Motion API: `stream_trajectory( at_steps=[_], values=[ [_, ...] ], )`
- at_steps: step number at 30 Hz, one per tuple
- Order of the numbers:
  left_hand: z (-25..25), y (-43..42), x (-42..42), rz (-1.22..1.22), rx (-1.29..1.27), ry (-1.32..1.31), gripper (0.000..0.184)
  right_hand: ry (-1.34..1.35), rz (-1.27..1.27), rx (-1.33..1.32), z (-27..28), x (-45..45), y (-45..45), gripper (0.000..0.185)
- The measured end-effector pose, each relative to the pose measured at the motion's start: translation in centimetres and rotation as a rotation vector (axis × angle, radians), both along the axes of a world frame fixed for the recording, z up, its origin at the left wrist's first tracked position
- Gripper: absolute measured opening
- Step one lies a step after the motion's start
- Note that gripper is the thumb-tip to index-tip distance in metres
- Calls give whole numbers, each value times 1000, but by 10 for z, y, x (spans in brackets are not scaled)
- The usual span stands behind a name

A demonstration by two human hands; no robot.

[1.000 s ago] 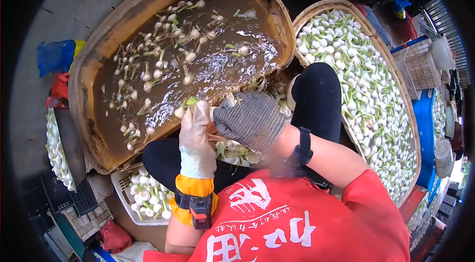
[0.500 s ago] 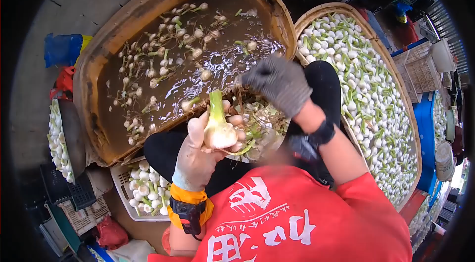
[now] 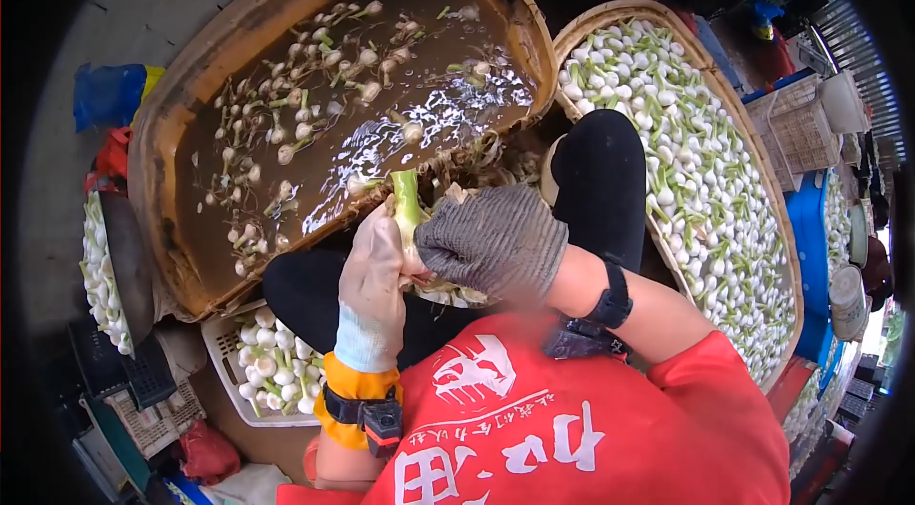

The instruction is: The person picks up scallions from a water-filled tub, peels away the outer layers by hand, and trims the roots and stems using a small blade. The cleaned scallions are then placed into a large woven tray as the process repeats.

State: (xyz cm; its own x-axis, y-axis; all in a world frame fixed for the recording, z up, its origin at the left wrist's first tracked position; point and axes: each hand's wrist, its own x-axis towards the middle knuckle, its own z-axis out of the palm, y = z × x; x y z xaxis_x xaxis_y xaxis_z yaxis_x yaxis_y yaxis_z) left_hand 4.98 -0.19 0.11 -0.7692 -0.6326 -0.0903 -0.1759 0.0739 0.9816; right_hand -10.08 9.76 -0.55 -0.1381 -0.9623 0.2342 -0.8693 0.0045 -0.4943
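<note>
White-gloved left hand (image 3: 370,262): 1, grasping 1 green-stemmed bulb (image 3: 407,205) at the near edge of the tub (image 3: 155,181). Grey-gloved right hand (image 3: 491,240): 1, fingers closed on the bulb's side. Risk: hard pulling, slick skin, bulb slipping tubward.

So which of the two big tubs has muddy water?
The orange-brown tub at left; murky water surrounds its scattered bulbs, while green-stemmed white bulbs pack the tan-rimmed tub at right.

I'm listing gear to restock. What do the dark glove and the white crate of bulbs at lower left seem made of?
Dark glove: probably knitted fabric, matte, from its ribbed lines; fibre unclear. White crate: likely moulded plastic, smooth, judging by its evenly slotted wall.
</note>
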Motion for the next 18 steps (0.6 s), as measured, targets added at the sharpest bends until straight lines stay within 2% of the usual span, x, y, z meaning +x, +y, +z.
stream_trajectory(
  at_steps=[3,5,6,8,10,12,13,14,15,16,17,18],
  values=[
    [-5,-8,9,5,65,-68,56,-21,-5,-34,-5,6,-6,18],
    [-4,-10,12,-26,322,-75,58,-52,-59,-27,-5,6,-9,16],
    [1,-9,11,-24,322,-75,58,-53,-57,-27,1,1,-11,16],
    [11,-4,8,-57,590,54,58,-33,-331,-106,17,-24,-19,21],
    [8,-5,13,-116,639,90,62,-79,-717,-353,6,-67,-30,15],
    [9,-6,14,-60,808,181,68,-301,-767,-368,2,-92,-24,12],
    [3,-10,17,-97,827,224,70,-256,-680,-226,7,-79,-12,14],
    [3,-10,18,-91,830,223,70,-475,-333,-355,-19,-73,-8,16],
    [3,-10,16,-47,826,214,69,-663,-264,-131,4,-44,0,19],
    [2,-9,13,-8,820,209,69,-332,-110,-274,-1,-26,4,25],
    [9,-6,11,22,746,148,65,-345,-87,-193,1,-11,9,30],
    [8,-3,8,21,754,143,65,-195,41,-282,-3,-6,14,30]
  ],
)
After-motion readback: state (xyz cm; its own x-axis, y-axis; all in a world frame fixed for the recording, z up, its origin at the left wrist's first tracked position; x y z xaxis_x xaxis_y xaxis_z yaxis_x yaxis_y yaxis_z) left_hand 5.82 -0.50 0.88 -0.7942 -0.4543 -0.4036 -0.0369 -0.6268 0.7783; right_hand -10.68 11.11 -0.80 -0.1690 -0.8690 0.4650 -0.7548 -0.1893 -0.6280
